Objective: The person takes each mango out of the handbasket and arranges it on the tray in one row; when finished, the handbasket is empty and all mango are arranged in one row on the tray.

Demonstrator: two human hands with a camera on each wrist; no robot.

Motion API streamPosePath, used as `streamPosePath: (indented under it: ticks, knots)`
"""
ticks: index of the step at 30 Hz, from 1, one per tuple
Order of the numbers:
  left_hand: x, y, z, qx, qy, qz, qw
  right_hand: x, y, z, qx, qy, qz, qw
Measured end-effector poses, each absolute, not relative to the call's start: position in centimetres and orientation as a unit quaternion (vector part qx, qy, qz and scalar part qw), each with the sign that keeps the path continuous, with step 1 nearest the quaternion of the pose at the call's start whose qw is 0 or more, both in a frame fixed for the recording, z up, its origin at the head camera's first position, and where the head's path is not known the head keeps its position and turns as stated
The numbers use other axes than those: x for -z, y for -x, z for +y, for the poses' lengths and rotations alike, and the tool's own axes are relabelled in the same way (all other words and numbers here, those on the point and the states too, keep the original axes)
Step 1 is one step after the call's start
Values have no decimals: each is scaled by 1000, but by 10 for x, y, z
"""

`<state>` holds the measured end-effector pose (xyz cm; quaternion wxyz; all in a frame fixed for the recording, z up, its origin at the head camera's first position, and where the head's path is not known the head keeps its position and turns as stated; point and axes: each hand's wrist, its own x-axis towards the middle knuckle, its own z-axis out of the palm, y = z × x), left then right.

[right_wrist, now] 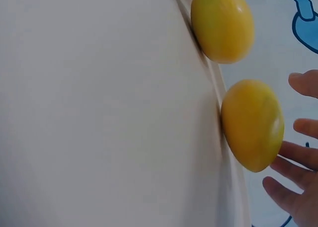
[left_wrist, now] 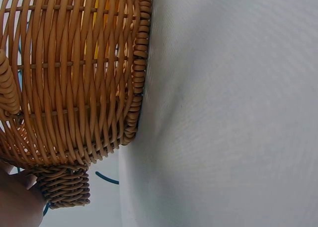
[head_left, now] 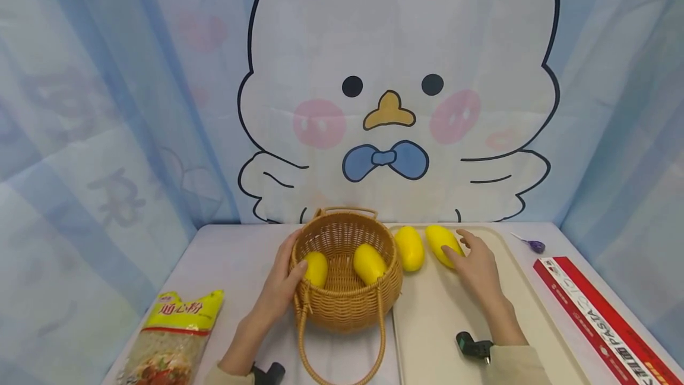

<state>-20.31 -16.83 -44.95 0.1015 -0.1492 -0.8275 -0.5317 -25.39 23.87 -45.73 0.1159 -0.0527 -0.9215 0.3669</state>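
A round wicker basket [head_left: 347, 308] stands at the middle of the table, its long handle hanging toward the front. My left hand [head_left: 279, 281] grips its left rim, with the thumb over the edge; the left wrist view shows the woven side [left_wrist: 74, 73] close up. Inside lie two yellow mangoes, one on the left [head_left: 317, 270] and one on the right [head_left: 370, 264]. Two more mangoes rest at the back of a cream tray, a nearer one [head_left: 409, 248] beside the basket and another [head_left: 441, 245] by my right hand [head_left: 477, 263]. That hand's fingers are spread, fingertips right at this mango's side.
The cream tray [head_left: 443, 325] takes up the table right of the basket. Beyond its right edge lie a long red-and-white pasta box [head_left: 604, 319] and a small purple item [head_left: 536, 246]. A yellow-topped pasta bag [head_left: 176, 337] lies at the front left. Printed curtains surround the table.
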Motion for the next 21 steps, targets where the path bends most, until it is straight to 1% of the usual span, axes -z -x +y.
streamPosePath:
  ticks: [6,11,17,21]
  knots:
    - [448,202,-167,528,149,-829,104,452,253,238,-371,35,-916,149]
    - [449,202,-167,522,145,-834,106,444,250,233,-365,22,-916,165]
    - [450,202,-168,525,147,-832,106,427,243,220,-367,9,-916,162]
    - [449,202,-168,524,145,-833,107,415,239,210,-379,-18,-910,167]
